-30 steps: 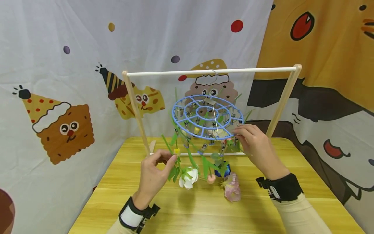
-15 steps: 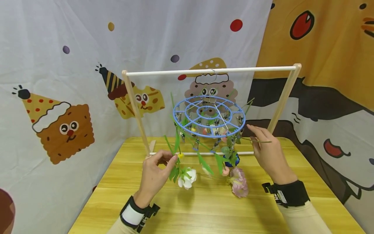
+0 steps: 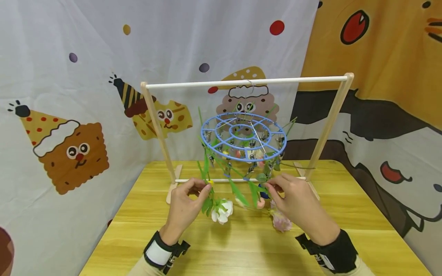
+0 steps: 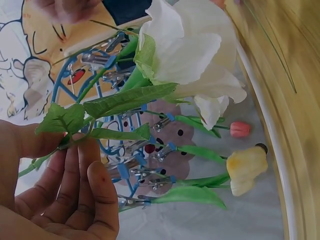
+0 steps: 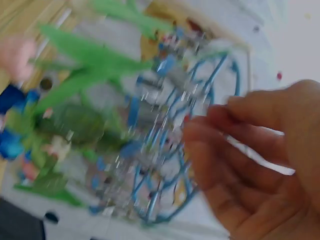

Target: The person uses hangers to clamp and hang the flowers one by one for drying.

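Note:
My left hand (image 3: 188,207) pinches the green stem of a white artificial flower (image 3: 222,212), left of a blue round clip hanger (image 3: 241,159). In the left wrist view the thumb and fingertips meet on that stem, and the white bloom (image 4: 185,55) spreads out beyond them. My right hand (image 3: 297,201) is in front of the hanger's right side, overlapping a blue flower (image 3: 264,191). The right wrist view is blurred; its fingers (image 5: 212,165) are bent, with nothing visible between them. A pink flower (image 3: 281,221) and a peach bud (image 3: 260,203) hang head down nearby.
The hanger hooks over the white top rail (image 3: 293,80) of a wooden stand (image 3: 328,128) on the yellow wood-grain table (image 3: 214,253). Metal clips hang below its rings, several gripping flower stems. A cartoon-printed curtain (image 3: 172,42) covers the back.
My right hand has left the hanger's right edge, gone right, then down and left to the flowers. The hanger has turned, and its blue and pink flowers shifted right. The left hand stays nearly still.

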`<state>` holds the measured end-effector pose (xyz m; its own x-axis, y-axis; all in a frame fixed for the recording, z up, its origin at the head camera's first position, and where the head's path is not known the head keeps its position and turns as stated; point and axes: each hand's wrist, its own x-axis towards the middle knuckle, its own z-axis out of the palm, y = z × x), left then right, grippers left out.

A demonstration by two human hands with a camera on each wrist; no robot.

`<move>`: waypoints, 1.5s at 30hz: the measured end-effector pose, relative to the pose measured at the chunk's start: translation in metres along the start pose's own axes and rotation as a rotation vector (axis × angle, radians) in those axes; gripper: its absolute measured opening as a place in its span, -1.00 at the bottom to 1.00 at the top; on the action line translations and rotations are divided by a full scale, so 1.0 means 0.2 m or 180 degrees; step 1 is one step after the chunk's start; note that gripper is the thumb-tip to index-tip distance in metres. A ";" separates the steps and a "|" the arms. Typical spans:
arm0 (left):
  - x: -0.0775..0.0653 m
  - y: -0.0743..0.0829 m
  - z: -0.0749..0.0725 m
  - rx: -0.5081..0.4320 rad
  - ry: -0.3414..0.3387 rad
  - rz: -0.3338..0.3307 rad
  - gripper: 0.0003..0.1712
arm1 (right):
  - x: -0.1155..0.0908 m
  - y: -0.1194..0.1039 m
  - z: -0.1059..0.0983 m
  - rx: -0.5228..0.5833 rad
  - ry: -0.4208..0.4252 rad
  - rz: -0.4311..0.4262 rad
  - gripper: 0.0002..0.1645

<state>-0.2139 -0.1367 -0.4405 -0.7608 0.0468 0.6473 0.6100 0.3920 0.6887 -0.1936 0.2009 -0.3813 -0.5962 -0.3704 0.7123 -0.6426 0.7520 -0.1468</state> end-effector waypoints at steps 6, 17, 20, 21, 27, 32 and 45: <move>-0.01 0.01 0.01 -0.0008 -0.0079 -0.0062 -0.96 | 0.15 -0.10 0.08 0.0006 0.0414 -0.0698 -0.55; -0.02 0.01 0.03 -0.0013 -0.0121 -0.0062 -0.95 | 0.32 -0.08 0.15 -0.0295 0.0329 -0.0600 -0.76; -0.03 0.01 0.03 -0.0016 -0.0119 -0.0067 -0.93 | 0.32 -0.06 0.15 -0.0352 0.0378 -0.0599 -0.80; -0.03 0.01 0.03 -0.0007 -0.0111 -0.0068 -0.90 | 0.32 -0.05 0.15 -0.0360 0.0400 -0.0602 -0.80; -0.02 0.01 0.03 0.0023 -0.0102 -0.0089 -0.87 | 0.30 0.00 0.11 -0.0331 0.0453 -0.0616 -0.75; -0.02 0.01 0.03 0.0025 -0.0112 -0.0118 -0.94 | 0.27 0.06 0.07 -0.0360 0.0444 -0.0600 -0.74; -0.02 -0.01 0.03 0.0009 -0.0152 -0.0111 -0.97 | 0.23 0.21 0.01 -0.0427 0.0461 -0.0316 -0.71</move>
<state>-0.2128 -0.1314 -0.4461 -0.7914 0.0769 0.6065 0.5823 0.3968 0.7095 -0.2490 0.2153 -0.3569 -0.4516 -0.3713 0.8113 -0.6191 0.7852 0.0147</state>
